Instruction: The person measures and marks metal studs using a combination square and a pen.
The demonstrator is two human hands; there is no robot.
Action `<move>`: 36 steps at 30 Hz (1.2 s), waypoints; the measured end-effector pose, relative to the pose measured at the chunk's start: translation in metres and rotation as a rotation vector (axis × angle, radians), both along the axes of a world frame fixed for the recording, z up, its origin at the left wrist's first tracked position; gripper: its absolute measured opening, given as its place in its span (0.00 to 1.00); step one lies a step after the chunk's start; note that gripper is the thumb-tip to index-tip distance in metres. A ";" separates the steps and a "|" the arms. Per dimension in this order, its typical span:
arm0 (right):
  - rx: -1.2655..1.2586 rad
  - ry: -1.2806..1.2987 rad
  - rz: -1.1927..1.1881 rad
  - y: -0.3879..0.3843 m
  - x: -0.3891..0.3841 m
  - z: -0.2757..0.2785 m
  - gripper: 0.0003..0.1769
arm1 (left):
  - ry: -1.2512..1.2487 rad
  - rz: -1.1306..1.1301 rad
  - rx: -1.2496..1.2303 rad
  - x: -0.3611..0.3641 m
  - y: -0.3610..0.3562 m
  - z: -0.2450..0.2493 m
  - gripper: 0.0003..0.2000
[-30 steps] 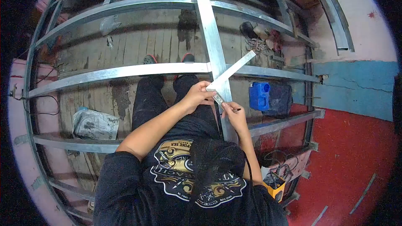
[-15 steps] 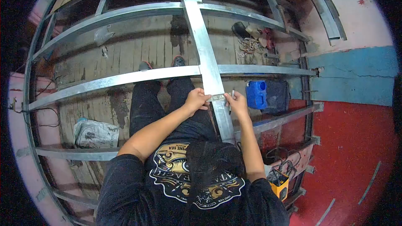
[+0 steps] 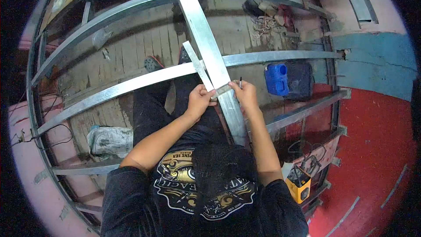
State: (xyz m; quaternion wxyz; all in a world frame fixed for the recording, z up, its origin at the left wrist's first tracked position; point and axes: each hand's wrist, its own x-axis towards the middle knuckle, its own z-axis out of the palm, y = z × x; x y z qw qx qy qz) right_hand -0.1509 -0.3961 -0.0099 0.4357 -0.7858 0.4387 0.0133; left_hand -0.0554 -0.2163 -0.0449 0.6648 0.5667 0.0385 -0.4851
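Observation:
A flat metal square [image 3: 194, 59] has its long blade angled up and to the left, beside a silver steel tube [image 3: 204, 33]. Its short part crosses the tube's top face. My left hand [image 3: 201, 102] is closed, pinching the square near its corner at the tube's left edge. On the other side, my right hand [image 3: 244, 96] presses its fingertips at the short part's right end. A thin dark-tipped marker [image 3: 240, 82] sticks up from the closed fingers of that hand. The tube rests over a cross tube [image 3: 272, 57] of the metal frame and runs down toward my lap.
A blue jug [image 3: 276, 80] and a dark case [image 3: 301, 79] lie to the right. Shoes and cord [image 3: 265, 22] are farther off. A yellow-and-black box [image 3: 299, 185] stands at lower right, a white sack [image 3: 110, 141] at left. Frame tubes surround me over a plank floor.
The square has turned so its long blade now shows left of the tube. My left hand has shifted slightly left. The whole view has also tilted and shifted.

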 end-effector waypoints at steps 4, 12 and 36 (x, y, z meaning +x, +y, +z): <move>-0.032 -0.006 0.023 0.000 -0.005 -0.006 0.22 | 0.011 0.001 -0.005 0.000 0.002 0.001 0.12; -0.063 0.017 0.102 0.008 -0.016 0.023 0.23 | -0.210 0.002 -0.117 0.012 0.010 0.007 0.17; -0.150 0.064 0.194 0.030 -0.029 0.046 0.22 | 0.106 0.170 0.018 0.065 -0.012 -0.003 0.09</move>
